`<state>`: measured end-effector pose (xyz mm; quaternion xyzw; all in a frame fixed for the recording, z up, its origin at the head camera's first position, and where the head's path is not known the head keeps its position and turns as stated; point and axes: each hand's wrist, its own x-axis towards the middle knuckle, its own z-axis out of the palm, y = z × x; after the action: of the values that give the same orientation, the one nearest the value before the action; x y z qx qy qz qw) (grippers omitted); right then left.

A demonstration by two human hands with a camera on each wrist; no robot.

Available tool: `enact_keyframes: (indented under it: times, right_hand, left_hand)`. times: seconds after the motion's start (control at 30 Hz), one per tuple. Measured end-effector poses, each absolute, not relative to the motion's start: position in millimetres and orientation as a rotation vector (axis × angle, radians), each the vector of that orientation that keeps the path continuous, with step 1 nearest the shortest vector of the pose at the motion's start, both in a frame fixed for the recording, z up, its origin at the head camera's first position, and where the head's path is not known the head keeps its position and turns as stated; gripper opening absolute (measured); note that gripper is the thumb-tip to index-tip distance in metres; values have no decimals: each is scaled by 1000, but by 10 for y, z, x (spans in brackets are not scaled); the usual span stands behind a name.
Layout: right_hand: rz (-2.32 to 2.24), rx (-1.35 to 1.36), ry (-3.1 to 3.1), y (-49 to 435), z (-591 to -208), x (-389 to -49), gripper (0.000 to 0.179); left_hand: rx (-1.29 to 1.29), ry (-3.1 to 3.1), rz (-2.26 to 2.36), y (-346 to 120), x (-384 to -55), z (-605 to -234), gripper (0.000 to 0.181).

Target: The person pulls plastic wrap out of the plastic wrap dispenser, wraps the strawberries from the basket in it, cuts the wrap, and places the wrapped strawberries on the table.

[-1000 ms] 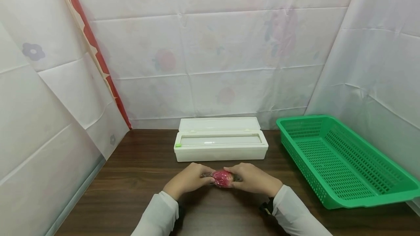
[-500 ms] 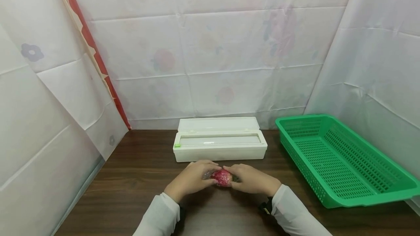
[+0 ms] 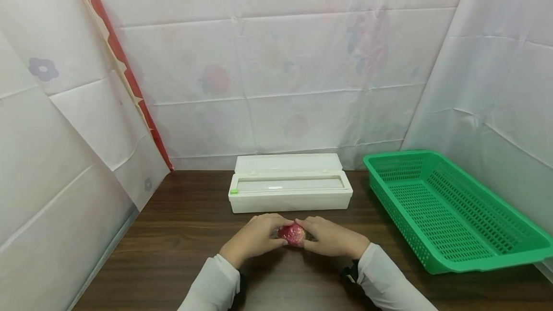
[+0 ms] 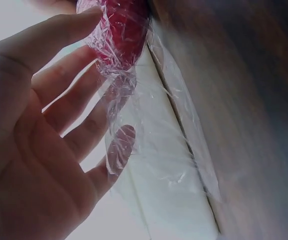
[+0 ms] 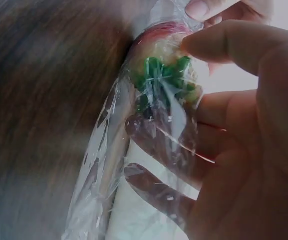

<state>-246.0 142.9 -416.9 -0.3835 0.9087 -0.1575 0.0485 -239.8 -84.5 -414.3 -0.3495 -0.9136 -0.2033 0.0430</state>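
A red fruit [image 3: 294, 235] with a pale end and a green leafy top [image 5: 166, 75] is wrapped in clear cling film [image 4: 121, 90], low over the table. My left hand [image 3: 256, 236] holds its red end between thumb and fingers. Film hangs twisted from that end, across the left hand's other fingers. On the leafy side my right hand [image 3: 330, 236] holds the fruit with thumb and fingers, and loose film [image 5: 99, 175] trails past the fingers. The hands face each other, fingertips almost meeting over the fruit.
Just beyond the hands stands a long white cling film dispenser [image 3: 291, 200], its lid [image 3: 288, 162] raised at the back. A green slotted plastic basket [image 3: 425, 248] sits on the right of the dark wooden table [image 3: 173, 244]. White patterned sheeting [image 3: 276, 61] encloses the back and sides.
My left hand has moved slightly right, from the twisted film at the fruit's left end onto the fruit itself. The right hand has stayed nearly in place. The dispenser and basket stand unmoved.
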Motion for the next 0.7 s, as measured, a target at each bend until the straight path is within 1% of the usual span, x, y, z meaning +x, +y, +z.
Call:
enact_keyframes:
  times: [0.2, 0.47, 0.7]
  right_hand:
    - [-511, -1138, 2729, 1428, -4169, -2450, 61]
    - [-555, -1149, 2711, 1443, -4144, -2437, 57]
    - [-522, -1124, 2740, 1445, -4116, -2416, 54]
  left_hand:
    - [-1066, -2832, -615, -838, -2392, -4128, 51]
    - [-1042, -2848, -650, -845, -2398, -4161, 44]
    - [-1056, -2866, -711, -855, -2401, -4198, 43]
